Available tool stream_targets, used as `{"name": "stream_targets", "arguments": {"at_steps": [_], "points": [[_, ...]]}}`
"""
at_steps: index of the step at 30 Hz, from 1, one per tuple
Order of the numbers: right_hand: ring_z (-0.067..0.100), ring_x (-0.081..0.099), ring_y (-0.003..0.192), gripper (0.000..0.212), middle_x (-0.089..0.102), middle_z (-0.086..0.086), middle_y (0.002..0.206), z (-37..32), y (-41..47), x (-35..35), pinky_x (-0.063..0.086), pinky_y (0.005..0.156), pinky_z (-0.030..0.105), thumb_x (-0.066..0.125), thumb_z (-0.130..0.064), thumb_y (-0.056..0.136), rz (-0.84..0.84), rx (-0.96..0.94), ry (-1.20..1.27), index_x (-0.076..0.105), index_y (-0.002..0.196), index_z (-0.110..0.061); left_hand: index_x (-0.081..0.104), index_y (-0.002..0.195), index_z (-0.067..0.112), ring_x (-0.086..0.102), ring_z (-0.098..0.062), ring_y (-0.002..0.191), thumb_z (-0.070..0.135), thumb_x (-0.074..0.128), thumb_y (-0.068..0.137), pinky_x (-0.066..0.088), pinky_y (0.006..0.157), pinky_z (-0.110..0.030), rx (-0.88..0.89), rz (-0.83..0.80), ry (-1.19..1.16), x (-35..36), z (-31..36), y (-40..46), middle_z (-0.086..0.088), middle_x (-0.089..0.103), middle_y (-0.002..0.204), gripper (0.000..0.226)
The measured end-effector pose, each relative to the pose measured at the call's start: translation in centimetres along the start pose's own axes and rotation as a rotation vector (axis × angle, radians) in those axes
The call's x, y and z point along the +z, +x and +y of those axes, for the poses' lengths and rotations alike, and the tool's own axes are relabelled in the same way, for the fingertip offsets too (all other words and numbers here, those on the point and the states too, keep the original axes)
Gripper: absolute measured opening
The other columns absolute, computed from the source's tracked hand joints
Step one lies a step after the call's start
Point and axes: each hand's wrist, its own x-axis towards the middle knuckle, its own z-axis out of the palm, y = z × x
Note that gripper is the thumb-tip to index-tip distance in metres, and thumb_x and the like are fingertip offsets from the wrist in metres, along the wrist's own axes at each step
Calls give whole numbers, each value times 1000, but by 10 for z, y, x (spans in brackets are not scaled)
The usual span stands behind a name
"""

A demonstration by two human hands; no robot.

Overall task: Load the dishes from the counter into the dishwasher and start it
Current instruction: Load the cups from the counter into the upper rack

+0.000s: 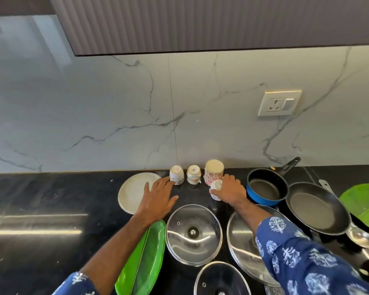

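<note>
1. Nearest the camera lie three glass pot lids: a small one (222, 279) at the bottom edge, a large one (246, 245) partly under the right sleeve, and a middle one (193, 234), all flat on the black counter (41, 199), with a green leaf-shaped tray (146, 260) beside them.
2. The frying pan (316, 208) and the blue saucepan (266, 188) stand upright at the right; both look empty.
3. The white plate (132, 191) lies flat under the left wrist with nothing on it.
4. The tall floral mug (214, 171) and two small cups (176, 174) (193, 173) stand upside down by the wall, so their insides are hidden.
5. The right hand (232, 191) grasps a fourth small cup (215, 189), tilted. The left hand (158, 198) is released, fingers extended, fingertips (169, 181) touching the leftmost cup.
6. I judge the step to be gathering cups. Wrap the left fingers fully round that cup before lifting, and lift both straight up, clear of the neighbours, since glazed cups probably slip and knock over easily.
7. No dishwasher is in view.
</note>
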Motion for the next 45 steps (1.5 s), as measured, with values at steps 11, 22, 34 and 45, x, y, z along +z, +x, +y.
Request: {"name": "stream_targets", "arguments": {"at_steps": [11,22,34,45], "points": [[22,66,93,59,62,6,111,-6,-39,-32,52,71,33,67,-55,81,-65,198,501,47,118,-15,41,147,22,40,-26,140,47,51,99,36,112,-50,84,-45,-110,14,-32,36,-2,36,156,55],[21,58,71,52,62,15,95,40,-203,-58,54,61,32,51,-43,94,4,320,1963,55,134,-10,28,156,17,41,-43,138,31,71,90,35,114,-53,108,-228,-311,58,-46,149,-17,28,159,80],[23,58,79,48,64,14,102,10,-249,-22,53,70,35,52,-42,94,130,304,1985,58,133,-15,54,123,16,58,-31,100,29,86,73,48,86,-40,16,-1,-548,41,-34,123,-11,45,121,60],[25,61,81,54,61,16,106,36,-318,-20,53,72,38,58,-46,88,182,203,2154,59,131,-14,49,124,12,65,-12,91,11,53,101,53,65,-21,114,-189,-1450,-23,63,-11,-4,65,112,23]]}}
